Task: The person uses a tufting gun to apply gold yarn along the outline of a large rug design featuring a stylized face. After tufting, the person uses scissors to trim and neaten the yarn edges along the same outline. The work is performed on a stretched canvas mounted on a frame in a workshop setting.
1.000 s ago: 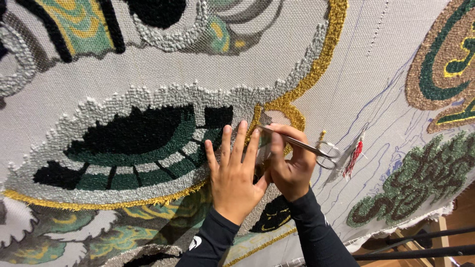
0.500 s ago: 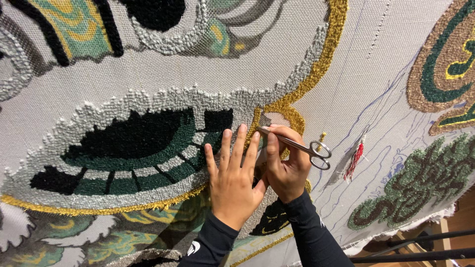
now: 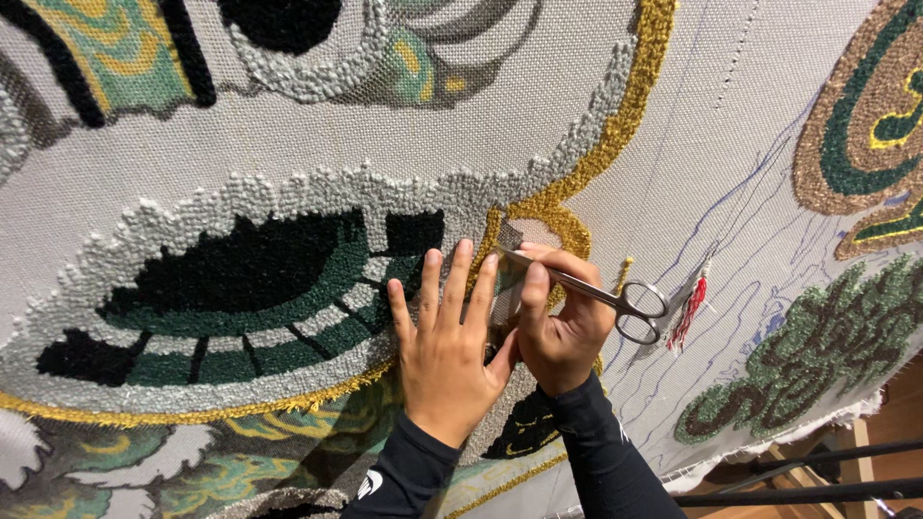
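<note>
A large tufted rug cloth [image 3: 288, 144] hangs in front of me, with black, dark green, grey and gold yarn patches. My left hand [image 3: 444, 360] lies flat on it, fingers spread, pressing beside the gold outline [image 3: 553, 207]. My right hand [image 3: 562, 327] grips a pair of small steel scissors [image 3: 596, 288]. The blades point left toward the cloth near my left fingertips, and the ring handles stick out to the right. Both arms wear black sleeves.
A red yarn tail [image 3: 688, 308] dangles to the right of the scissors. Blue drawn lines cross the bare cloth there. A green and brown tufted patch [image 3: 817, 346] lies at the right. A dark frame bar [image 3: 798, 490] runs below the cloth's lower edge.
The scissors have swung slightly, with the tips nearer my left fingertips. My left hand stays flat in about the same spot. The view has shifted a little.
</note>
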